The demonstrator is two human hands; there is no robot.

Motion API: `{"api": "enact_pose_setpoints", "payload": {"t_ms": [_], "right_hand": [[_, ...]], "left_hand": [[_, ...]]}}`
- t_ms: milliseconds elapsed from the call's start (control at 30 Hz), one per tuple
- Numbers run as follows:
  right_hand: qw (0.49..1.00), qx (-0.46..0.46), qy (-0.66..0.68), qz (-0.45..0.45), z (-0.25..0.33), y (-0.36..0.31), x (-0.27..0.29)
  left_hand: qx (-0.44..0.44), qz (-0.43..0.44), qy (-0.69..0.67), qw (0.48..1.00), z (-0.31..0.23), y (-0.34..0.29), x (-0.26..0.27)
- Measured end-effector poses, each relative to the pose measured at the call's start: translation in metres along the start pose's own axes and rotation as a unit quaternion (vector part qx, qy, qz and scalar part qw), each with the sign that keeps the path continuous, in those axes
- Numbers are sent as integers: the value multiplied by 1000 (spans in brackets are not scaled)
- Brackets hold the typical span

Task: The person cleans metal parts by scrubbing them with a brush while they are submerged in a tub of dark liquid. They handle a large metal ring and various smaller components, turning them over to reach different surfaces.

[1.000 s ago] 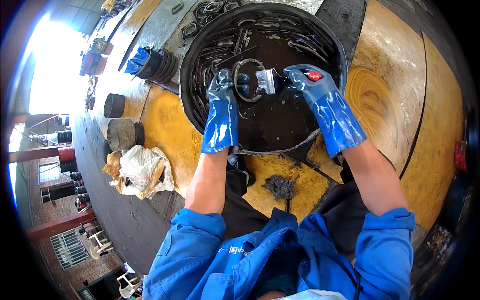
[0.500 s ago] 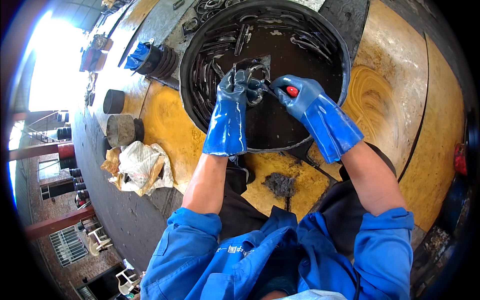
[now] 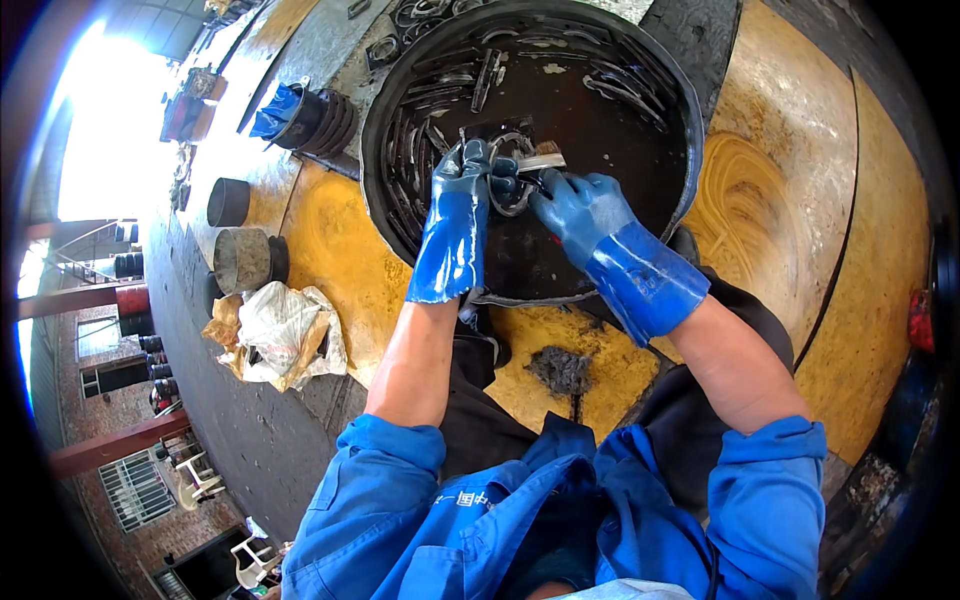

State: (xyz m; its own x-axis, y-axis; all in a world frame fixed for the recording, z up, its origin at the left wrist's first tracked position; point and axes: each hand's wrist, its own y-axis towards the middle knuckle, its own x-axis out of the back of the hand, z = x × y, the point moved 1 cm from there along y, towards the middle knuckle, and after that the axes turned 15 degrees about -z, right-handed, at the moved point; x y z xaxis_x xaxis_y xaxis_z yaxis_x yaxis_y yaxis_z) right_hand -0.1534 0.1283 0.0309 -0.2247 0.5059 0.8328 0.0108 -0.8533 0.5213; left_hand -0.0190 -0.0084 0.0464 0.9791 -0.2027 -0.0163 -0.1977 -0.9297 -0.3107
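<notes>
My left hand [image 3: 462, 190], in a long blue rubber glove, is closed around a wet, ring-shaped metal part [image 3: 512, 208] held upright over the basin. A flat paintbrush [image 3: 545, 160] with a pale metal band is gripped in my right hand [image 3: 588, 215], gloved alike. Its bristles point up and to the right, beside the ring's upper right edge; the handle is mostly covered by my fingers. Below both hands is a wide round black basin [image 3: 693, 150] holding dark liquid. Thin curved metal pieces [image 3: 625, 95] line its inner wall, and a narrow bar [image 3: 486, 80] leans at the back.
Yellow-stained boards [image 3: 780, 120] lie around the basin. Left of it are a crumpled white sack [image 3: 285, 335], open metal cylinders [image 3: 241, 260] and stacked dark rings [image 3: 325, 122]. More metal rings [image 3: 420, 14] lie behind the rim. A dark fibrous clump [image 3: 560, 370] sits near my legs.
My right hand has turned and moved slightly lower, bringing the brush's bristles up into view while its red handle end has gone from sight. My left hand keeps the ring in nearly the same place.
</notes>
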Motion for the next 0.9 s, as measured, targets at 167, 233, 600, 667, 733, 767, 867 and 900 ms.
{"api": "enact_pose_setpoints", "payload": {"t_ms": [167,233,600,667,733,767,867,900], "right_hand": [[988,72,11,-134,-3,2,-4],[989,71,8,-130,-2,4,-2],[950,-48,181,-250,-6,26,30],[939,-75,207,-264,-6,34,36],[888,-217,290,-283,-17,32,38],[874,-274,296,-271,-20,32,36],[817,-380,370,-226,-21,37,39],[807,-383,388,-225,-21,39,39]], "left_hand": [[24,-36,6,999,-10,-8,5],[16,-49,12,999,-11,-8,11],[-44,-47,23,998,5,30,67],[-32,-44,-7,998,-15,17,63],[-41,-67,56,995,-50,-21,44],[-41,-65,47,996,-53,-21,44],[-17,-57,-64,996,-42,-5,58],[2,-48,-126,991,-36,4,63]]}}
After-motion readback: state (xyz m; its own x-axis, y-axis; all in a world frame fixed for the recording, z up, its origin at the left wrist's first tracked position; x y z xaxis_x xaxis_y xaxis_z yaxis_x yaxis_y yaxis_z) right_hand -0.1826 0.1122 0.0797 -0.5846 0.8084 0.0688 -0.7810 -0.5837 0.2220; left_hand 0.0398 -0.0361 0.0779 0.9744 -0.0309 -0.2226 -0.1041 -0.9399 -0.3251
